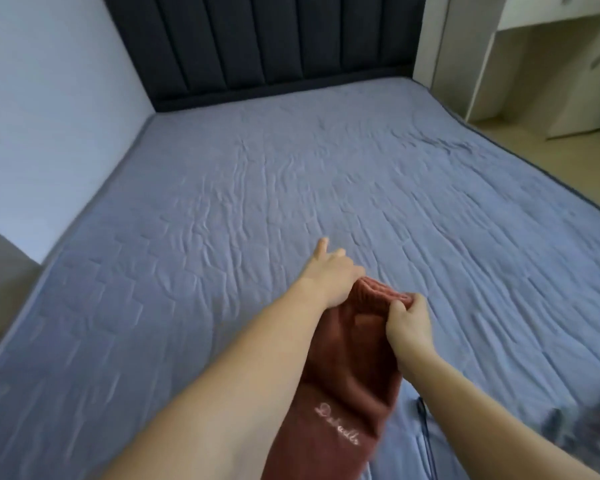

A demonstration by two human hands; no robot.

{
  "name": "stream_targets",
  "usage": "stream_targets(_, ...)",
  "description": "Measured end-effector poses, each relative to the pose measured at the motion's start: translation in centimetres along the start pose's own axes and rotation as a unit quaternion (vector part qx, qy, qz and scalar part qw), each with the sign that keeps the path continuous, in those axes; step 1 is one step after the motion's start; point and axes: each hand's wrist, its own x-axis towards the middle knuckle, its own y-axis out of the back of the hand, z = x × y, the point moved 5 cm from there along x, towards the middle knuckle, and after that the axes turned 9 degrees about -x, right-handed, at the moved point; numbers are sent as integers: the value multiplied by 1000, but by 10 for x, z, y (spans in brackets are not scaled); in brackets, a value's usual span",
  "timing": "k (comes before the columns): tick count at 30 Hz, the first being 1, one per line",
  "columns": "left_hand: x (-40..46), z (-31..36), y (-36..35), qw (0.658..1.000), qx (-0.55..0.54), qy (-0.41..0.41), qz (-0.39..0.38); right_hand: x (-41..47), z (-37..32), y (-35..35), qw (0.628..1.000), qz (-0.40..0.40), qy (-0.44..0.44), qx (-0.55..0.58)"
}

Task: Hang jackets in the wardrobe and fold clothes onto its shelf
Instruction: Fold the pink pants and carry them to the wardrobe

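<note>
A rust-red garment hangs over the bed, held at its ribbed edge. The right hand pinches the rib; the left hand grips the other side (forefinger extended). The knit looks soft, light and limp; the ribbed band seems the firmest hold.

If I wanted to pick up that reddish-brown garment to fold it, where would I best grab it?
Probably by the ribbed hem at the far end of the garment, one corner per hand, reaching from the near side. That edge looks thick and straight, and the right hand already pinches it while the left hand rests at its other corner above the bed.
</note>
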Motion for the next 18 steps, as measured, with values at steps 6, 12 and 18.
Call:
stream_targets(6,123,42,-69,993,48,40,96,112,68,1,985,68,127,-99)
stream_targets(12,102,18,-108,922,-160,198,290,127,98,-12,967,163,173,-94)
stream_targets(18,-66,-32,-149,949,-97,274,123,110,91,-5,979,127,124,-96)
